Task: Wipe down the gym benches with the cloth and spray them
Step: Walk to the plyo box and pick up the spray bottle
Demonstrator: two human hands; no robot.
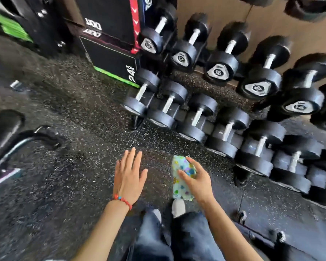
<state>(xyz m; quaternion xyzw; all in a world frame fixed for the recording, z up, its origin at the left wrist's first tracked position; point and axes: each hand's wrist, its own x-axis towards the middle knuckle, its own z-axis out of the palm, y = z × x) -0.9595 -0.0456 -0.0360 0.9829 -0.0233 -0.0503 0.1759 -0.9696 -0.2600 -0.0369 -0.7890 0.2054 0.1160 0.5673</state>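
My right hand holds a folded pale cloth printed with coloured spots, out in front of me over the speckled rubber floor. My left hand hovers beside it with flat, spread fingers and holds nothing; a red bead bracelet sits on its wrist. A black padded bench with a curved black metal frame shows at the left edge, well away from both hands. I see no spray bottle.
A two-tier rack of black dumbbells fills the right and upper right. Black plyo boxes with green trim stand at the top centre. A bench base lies at the lower right. My jeans and pale shoes are below the hands.
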